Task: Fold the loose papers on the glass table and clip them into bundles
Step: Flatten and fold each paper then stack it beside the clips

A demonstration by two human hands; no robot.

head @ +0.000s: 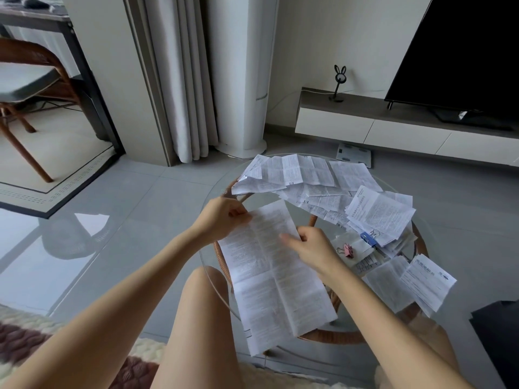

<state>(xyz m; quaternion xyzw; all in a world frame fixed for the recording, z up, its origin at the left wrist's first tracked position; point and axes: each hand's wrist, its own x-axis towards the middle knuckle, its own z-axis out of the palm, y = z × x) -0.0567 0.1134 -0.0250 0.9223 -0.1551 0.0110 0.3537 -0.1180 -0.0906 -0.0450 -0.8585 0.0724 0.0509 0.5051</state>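
Two hands (left [222,217], right [311,245]) hold one sheet [269,282].

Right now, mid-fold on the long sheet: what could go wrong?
1. The left hand and right hand hold the long sheet only at its far end. Its near end hangs past the glass table rim, so the fold may skew.
2. The pink clip lies beside the right wrist; a sweep could knock it off.
3. The right-side papers overhang the rim and may slide.
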